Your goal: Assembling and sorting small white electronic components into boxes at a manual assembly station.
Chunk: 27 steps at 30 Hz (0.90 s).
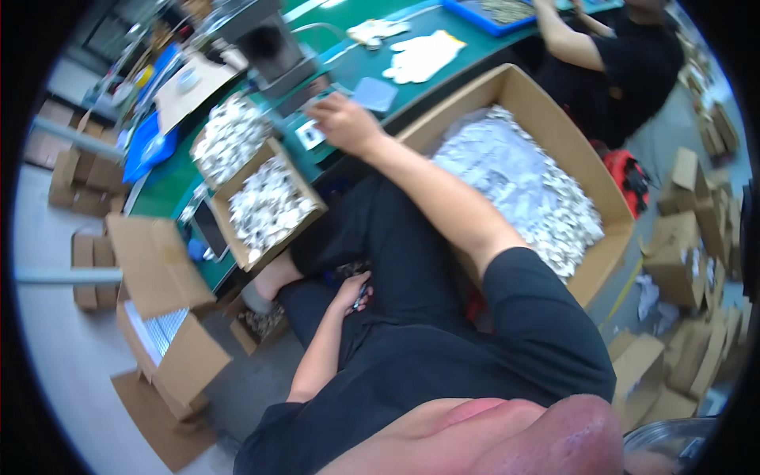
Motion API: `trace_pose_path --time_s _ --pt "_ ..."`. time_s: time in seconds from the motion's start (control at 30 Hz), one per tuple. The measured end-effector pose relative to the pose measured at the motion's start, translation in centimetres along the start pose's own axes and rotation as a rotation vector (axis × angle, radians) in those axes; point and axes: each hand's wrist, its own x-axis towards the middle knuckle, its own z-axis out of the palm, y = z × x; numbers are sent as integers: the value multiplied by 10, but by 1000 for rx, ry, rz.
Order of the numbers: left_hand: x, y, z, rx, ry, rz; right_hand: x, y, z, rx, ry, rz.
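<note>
My right hand [346, 125] is over the green table, its fingers curled together; what they pinch, if anything, is too small to make out. Just below it sits a small white piece with a dark opening [310, 134], close to a grey machine [273, 51]. Down by my lap, my left hand [353, 294] is closed around a small dark, shiny thing whose kind I cannot make out. Nearest to the right hand's left are an open carton of small white parts [269, 207] and a heap of similar parts [234, 136].
A large carton [511, 87] holds many white parts and a pale plastic sheet. White gloves [423, 57] and a grey-blue square lid [374, 94] lie on the table. A co-worker [617, 71] sits at a blue tray [495, 20]. An open carton [162, 297] stands left.
</note>
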Motion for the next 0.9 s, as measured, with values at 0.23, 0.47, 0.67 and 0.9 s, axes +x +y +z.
trace_pose_path --time_s 0.23,0.47,0.67,0.9 --pt "25 -8 -3 169 44 45 -5 -5 -8 -214 114 -125" --pt "34 -13 -8 196 27 49 -3 -6 -15 -319 159 -253" --pt "34 1 -1 309 37 66 0 -5 -15 -342 132 -299" --pt "56 -6 1 467 7 114 17 22 -31 -313 -144 -506"
